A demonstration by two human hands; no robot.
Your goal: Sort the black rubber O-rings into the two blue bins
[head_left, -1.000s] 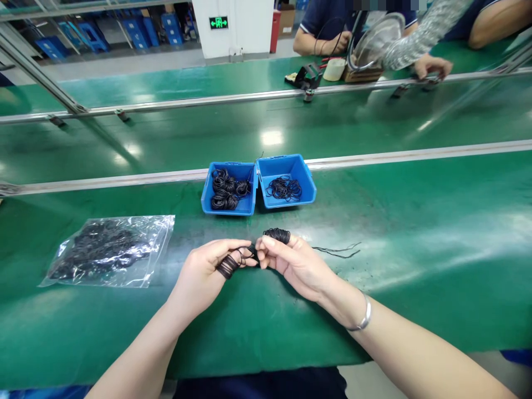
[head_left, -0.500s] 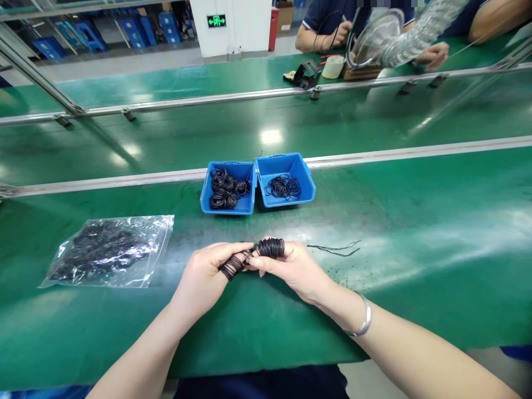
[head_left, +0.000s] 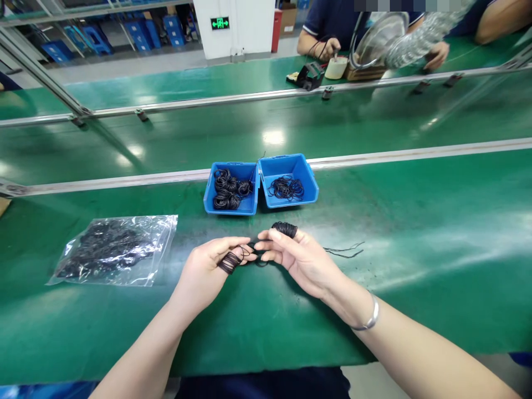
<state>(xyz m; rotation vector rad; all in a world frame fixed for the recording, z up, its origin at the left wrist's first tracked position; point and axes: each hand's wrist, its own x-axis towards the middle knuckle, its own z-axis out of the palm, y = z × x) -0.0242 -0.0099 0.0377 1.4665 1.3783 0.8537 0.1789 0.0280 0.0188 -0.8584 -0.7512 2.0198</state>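
Green matting covers the long worktop (head_left: 415, 249), which is crossed by two metal rails (head_left: 166, 176) running left to right, with a white pillar and stacks of blue crates behind it. Near the front edge the person's two hands meet over the mat. The left hand (head_left: 208, 269) has a stack of thin black rubber rings (head_left: 228, 261) threaded over one finger, and its thumb and forefinger are pinched together on a single loose ring (head_left: 251, 254) that stretches across to the other hand. The right hand (head_left: 299, 257) pinches the far side of that same ring between thumb and forefinger, its other fingers lightly spread, and it carries a second stack of black rings (head_left: 285, 228) on a finger behind the pinch; a silver bangle (head_left: 368, 318) sits on its wrist. Just beyond the hands stand two blue bins touching side by side: the left bin (head_left: 230, 193) is fuller, with bundled coils of rings, while the right bin (head_left: 288, 182) holds a thin scatter of loose ones. To the left, well apart from the hands, lies a clear plastic bag (head_left: 114, 249) filled with more black rings. A few black strands (head_left: 344, 250) lie on the mat just to the right of the right hand. At the far side of the worktop other people's arms work around a wire fan guard (head_left: 376, 36).
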